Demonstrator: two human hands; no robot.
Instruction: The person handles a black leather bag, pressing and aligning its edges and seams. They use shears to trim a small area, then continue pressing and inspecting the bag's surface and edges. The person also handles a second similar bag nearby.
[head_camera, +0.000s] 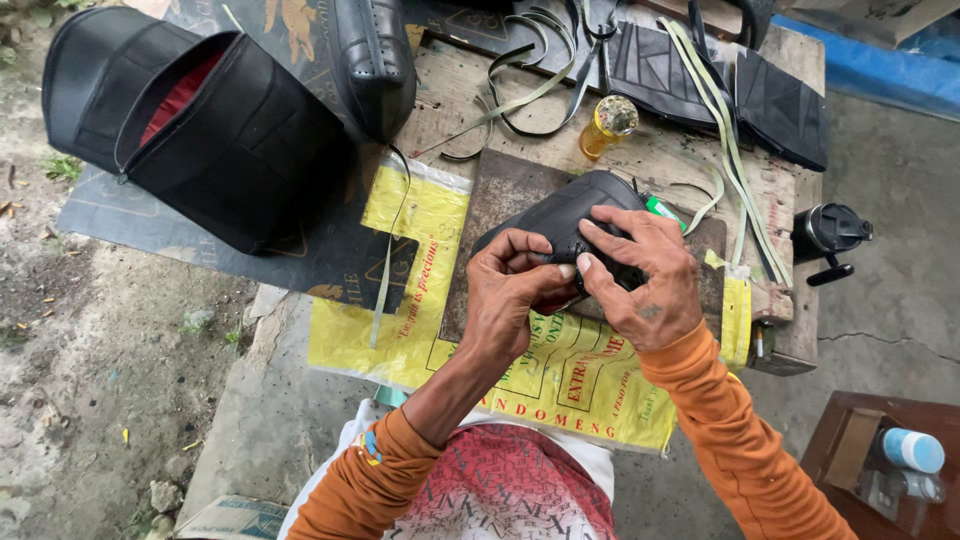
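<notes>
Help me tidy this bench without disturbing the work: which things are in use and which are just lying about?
In use:
left hand and right hand, both gripping the black leather piece
metal plate beneath it

Lying about:
black bag
yellow bottle
straps
yellow plastic sheet
black flask

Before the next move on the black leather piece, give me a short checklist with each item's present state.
1. Both hands on the black leather piece: ok; left hand and right hand grip its near edge.
2. Piece rests on the dark board: ok.
3. Tool held in the fingers: cannot tell.
4. Yellow bottle upright, apart from the hands: ok.
5. Loose straps lie off the piece: ok.
</notes>
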